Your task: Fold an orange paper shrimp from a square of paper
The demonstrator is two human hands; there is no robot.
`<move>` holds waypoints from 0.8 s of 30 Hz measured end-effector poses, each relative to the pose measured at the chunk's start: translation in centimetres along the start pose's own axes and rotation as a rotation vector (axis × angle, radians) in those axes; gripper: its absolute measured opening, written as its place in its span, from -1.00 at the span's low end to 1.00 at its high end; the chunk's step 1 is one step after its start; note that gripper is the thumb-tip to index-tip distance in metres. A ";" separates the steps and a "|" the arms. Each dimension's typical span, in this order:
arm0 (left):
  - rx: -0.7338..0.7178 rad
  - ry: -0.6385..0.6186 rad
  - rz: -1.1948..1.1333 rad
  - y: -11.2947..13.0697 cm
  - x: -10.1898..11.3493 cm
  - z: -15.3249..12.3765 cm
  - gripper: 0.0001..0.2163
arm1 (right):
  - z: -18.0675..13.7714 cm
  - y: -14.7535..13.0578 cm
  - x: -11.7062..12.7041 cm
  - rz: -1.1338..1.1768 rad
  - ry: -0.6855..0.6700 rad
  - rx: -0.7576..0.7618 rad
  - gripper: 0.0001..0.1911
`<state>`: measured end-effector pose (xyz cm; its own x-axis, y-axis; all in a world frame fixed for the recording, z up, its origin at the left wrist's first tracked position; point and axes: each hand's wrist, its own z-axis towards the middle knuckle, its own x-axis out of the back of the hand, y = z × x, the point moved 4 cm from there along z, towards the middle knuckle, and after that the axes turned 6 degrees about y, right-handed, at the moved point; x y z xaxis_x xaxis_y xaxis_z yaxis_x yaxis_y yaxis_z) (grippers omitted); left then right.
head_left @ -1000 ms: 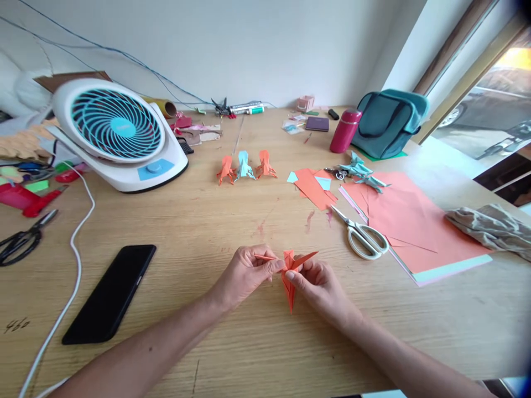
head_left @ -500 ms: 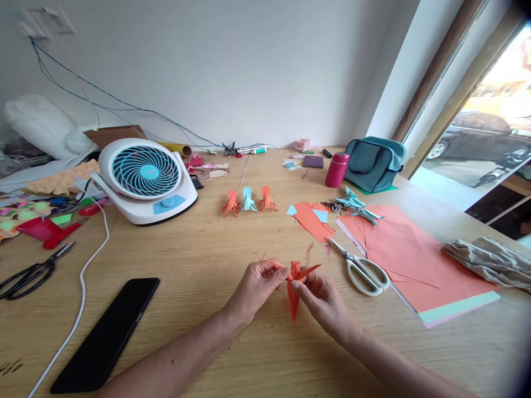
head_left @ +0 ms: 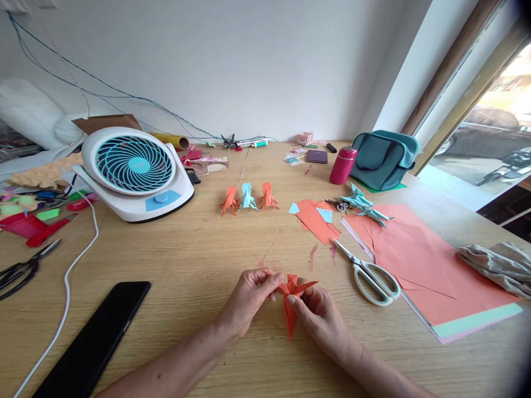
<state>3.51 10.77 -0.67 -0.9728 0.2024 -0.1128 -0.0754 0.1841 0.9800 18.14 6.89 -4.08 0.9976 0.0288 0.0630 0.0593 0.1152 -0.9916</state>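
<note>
A half-folded orange paper figure (head_left: 290, 309) sits between my two hands just above the wooden table (head_left: 194, 254). My left hand (head_left: 249, 298) pinches its left flap with thumb and fingers closed. My right hand (head_left: 317, 315) pinches the middle of the figure, and a pointed flap sticks out to the right above it. The figure's long tip points down toward me.
White-handled scissors (head_left: 371, 273) lie right of my hands beside a stack of orange paper sheets (head_left: 418, 265). Three finished paper figures (head_left: 248, 198) stand mid-table. A black phone (head_left: 91, 337) and white cable (head_left: 66, 276) lie to the left, with a fan (head_left: 135, 171), black scissors (head_left: 20, 268), pink bottle (head_left: 342, 150) and teal bag (head_left: 384, 152) farther back.
The head camera tilted up and then shifted, so the table sits lower in view. My hands keep hold of the orange figure with small finger movements on its flaps.
</note>
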 end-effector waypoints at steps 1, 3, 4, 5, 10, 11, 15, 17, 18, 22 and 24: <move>0.007 -0.002 -0.005 -0.1 0.0 0.0 -0.62 | 0.0 -0.2 0.0 -0.002 -0.016 0.016 -0.58; 0.018 -0.008 -0.011 -0.3 0.0 0.0 -0.60 | -0.1 -0.6 -0.1 -0.008 -0.037 0.041 -0.59; 0.021 -0.011 -0.014 -0.3 0.0 0.0 -0.59 | -0.2 -0.7 -0.1 -0.011 -0.039 0.048 -0.60; 0.023 -0.012 -0.019 -0.4 0.0 0.0 -0.59 | -0.2 -0.8 -0.1 -0.010 -0.040 0.054 -0.61; 0.076 -0.011 -0.088 -0.7 -0.2 -0.1 -0.56 | -0.4 -1.1 -0.2 0.064 -0.029 0.061 -0.63; 0.099 -0.014 -0.105 -0.7 -0.3 -0.2 -0.56 | -0.4 -1.1 -0.1 0.081 -0.015 0.048 -0.63; 0.170 -0.018 -0.153 -0.7 -0.3 -0.4 -0.58 | -0.4 -0.7 0.1 0.116 0.031 -0.027 -0.62; 0.186 -0.012 -0.163 -0.5 -0.3 -0.5 -0.61 | -0.4 -0.6 0.1 0.125 0.036 -0.047 -0.61; 0.191 -0.008 -0.166 -0.4 -0.4 -0.6 -0.62 | -0.3 -0.5 0.2 0.128 0.036 -0.051 -0.61; 0.206 -0.011 -0.188 -0.3 -0.5 -0.6 -0.66 | -0.3 -0.8 0.1 0.133 0.016 -0.037 -0.61; 0.227 -0.030 -0.213 -0.7 -0.5 -0.5 -0.65 | -0.3 -1.0 0.0 0.130 -0.011 -0.009 -0.63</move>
<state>3.96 10.07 -1.17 -0.9330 0.1642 -0.3203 -0.2230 0.4350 0.8724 18.13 6.43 -3.10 0.9964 0.0541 -0.0649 -0.0701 0.1006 -0.9925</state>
